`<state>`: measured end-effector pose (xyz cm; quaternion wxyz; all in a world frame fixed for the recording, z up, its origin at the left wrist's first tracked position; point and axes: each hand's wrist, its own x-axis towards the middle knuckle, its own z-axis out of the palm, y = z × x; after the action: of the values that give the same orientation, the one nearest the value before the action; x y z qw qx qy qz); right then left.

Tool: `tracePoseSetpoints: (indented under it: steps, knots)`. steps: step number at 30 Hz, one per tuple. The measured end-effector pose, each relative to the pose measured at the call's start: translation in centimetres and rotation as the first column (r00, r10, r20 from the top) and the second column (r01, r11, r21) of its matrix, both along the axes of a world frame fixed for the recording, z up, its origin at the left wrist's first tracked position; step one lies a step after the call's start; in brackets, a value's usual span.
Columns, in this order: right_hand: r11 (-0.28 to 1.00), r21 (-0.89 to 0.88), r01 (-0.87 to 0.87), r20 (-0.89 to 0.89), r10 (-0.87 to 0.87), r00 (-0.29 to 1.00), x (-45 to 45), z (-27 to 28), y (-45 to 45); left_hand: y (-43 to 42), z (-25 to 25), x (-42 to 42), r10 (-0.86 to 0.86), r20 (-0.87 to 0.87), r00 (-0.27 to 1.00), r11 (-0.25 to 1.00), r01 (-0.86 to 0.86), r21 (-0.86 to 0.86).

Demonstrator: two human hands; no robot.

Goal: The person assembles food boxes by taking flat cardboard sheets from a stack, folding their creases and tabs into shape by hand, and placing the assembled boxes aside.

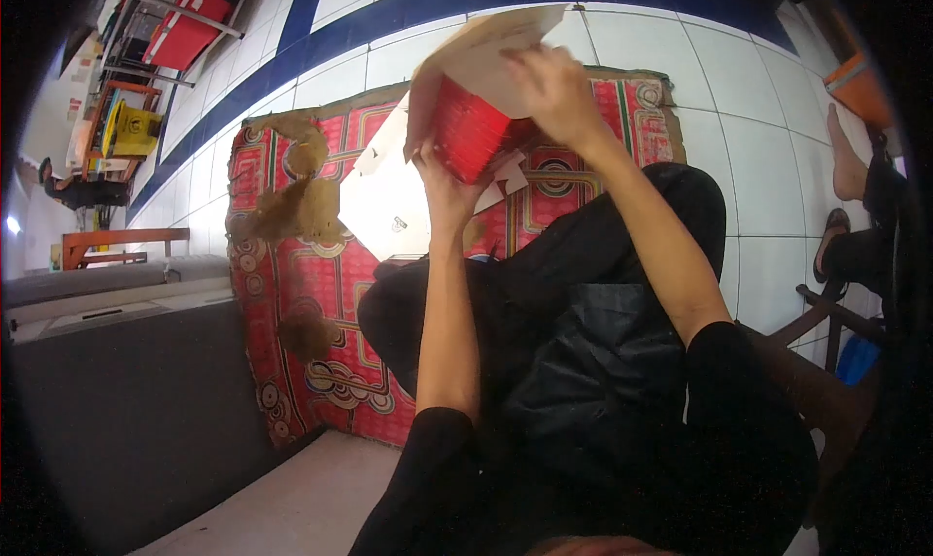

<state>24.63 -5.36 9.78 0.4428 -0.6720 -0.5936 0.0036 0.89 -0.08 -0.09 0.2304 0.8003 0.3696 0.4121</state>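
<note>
A stack of bright red pieces with closely spaced edges (468,128) is tilted above the mat, partly covered by a brown paper or card sheet (481,55). My left hand (447,189) is closed round the stack's lower left side, its fingers partly hidden. Up at the right, my right hand (556,94) has its fingers bent on the edge of the brown sheet, which stands raised over the stack. Beneath my left hand lies a white sheet (384,201), bright with glare. Small white card pieces (511,174) are just right of the stack.
I sit on a worn red patterned mat (340,400) over white floor tiles (768,187). A grey panel (126,410) stands at the left. Beyond are a red crate (190,26) and a yellow item (131,128). Another person's foot (847,157) is at the right, near dark chair legs (826,323).
</note>
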Motion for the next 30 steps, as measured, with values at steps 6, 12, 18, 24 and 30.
tracePoseSetpoints:
  steps: [6, 12, 18, 24, 30]
  knots:
    - [0.961, 0.110, 0.254, -0.278, -0.215, 0.936, 7.0, -5.8, 2.1, 0.2, 0.6, 0.0, 0.091, -0.022, 0.996, 0.995, -0.092, -0.037]
    - [0.973, 0.100, 0.210, -0.369, -0.159, 0.916, 7.3, -7.3, 3.5, 0.9, 2.7, -4.1, 0.140, 0.259, 0.956, 0.967, -0.076, -0.243]
    - [0.881, -0.464, -0.094, -0.267, -0.038, 0.963, 0.8, -8.7, 2.5, -3.2, 12.6, -16.3, 0.432, 0.266, 0.862, 0.887, -0.353, -0.296]
    - [0.931, -0.319, -0.179, 0.323, 0.284, 0.903, -5.5, -17.3, 2.2, -9.9, 10.9, -29.9, 0.697, 0.256, 0.670, 0.711, -0.691, -0.126]
    - [0.837, -0.497, -0.227, 0.357, 0.436, 0.826, -4.2, -20.3, 3.8, -20.6, -0.4, -35.1, 0.925, 0.087, 0.369, 0.375, -0.926, -0.052]
